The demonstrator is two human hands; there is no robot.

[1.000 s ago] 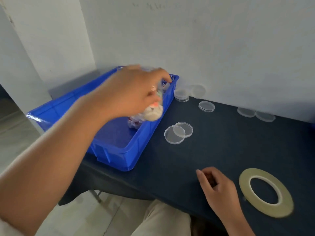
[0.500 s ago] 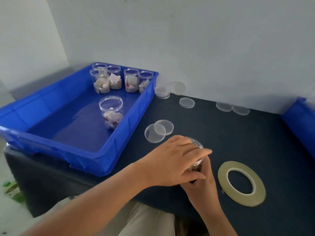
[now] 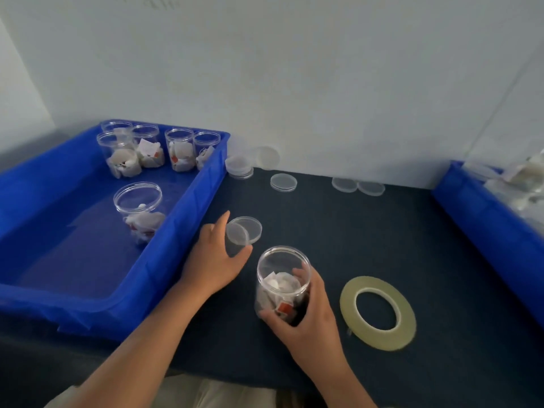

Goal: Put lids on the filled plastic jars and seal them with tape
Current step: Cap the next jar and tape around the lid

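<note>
An open clear plastic jar [image 3: 283,279] filled with white packets stands on the dark blue table [image 3: 368,245], and my right hand [image 3: 309,319] grips it from the near right side. Just left of it, my left hand [image 3: 216,260] pinches a clear round lid [image 3: 236,239] between thumb and fingers, tilted up off the table. A second lid [image 3: 251,228] lies flat right behind the first. To the right of the jar a roll of yellowish tape [image 3: 378,312] lies flat, untouched.
A blue bin [image 3: 176,231] at left holds one open filled jar [image 3: 138,210] and several more at its back [image 3: 153,148]. Loose lids [image 3: 283,182] and a lid stack [image 3: 240,167] lie along the wall. Another blue bin [image 3: 485,219] stands at right.
My left hand carried a jar out of the bin to the table, passed it to my right hand, then moved left to the loose lids and took hold of one.
</note>
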